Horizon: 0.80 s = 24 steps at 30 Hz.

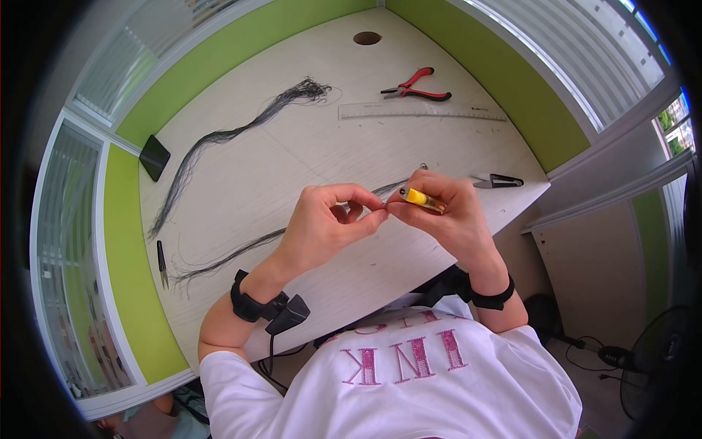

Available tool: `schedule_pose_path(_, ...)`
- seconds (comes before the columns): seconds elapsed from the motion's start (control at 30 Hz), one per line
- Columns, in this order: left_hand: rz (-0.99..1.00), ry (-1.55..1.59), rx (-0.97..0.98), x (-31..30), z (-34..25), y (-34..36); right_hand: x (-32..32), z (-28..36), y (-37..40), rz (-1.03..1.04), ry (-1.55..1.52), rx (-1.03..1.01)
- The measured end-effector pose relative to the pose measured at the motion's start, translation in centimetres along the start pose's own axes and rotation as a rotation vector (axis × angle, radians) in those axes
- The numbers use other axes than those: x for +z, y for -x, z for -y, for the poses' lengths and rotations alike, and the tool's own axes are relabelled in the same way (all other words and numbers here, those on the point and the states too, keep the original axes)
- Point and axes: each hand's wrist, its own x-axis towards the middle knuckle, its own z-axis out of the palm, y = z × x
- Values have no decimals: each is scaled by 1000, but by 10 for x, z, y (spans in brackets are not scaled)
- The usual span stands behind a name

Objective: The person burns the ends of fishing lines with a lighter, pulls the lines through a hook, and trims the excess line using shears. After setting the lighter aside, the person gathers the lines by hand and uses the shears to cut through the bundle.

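Note:
My right hand (450, 212) is wrapped round a yellow lighter (424, 200), its metal top pointing left. Thumb and fingertips of my left hand (325, 219) are pinched together and meet the fingertips of my right hand; what sits between them is too small to make out. Behind and below both hands runs a bundle of thin dark cords (252, 245), partly hidden by my left hand, with its far end (423, 167) showing just above my right hand. A second, thicker bundle of dark cords (212, 137) lies curved across the table's left and back.
Red-handled pliers (420, 89) lie behind a clear ruler (424, 110). Black thread snips (501, 180) rest near the right edge. At left are a black-handled tool (161, 263) and a dark flat device (154, 158). Green partitions (497, 80) border the table. Another person (153, 421) shows at lower left.

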Motion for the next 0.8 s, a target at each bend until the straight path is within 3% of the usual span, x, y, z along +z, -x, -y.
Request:
schedule_pose_path(0.43, -93, 9, 160, 8, -3, 0, 1, 0, 0, -20, 49, -28)
schedule_pose_path(0.8, -77, -84, 149, 6, -2, 2, 1, 0, 1, -13, 86, -78)
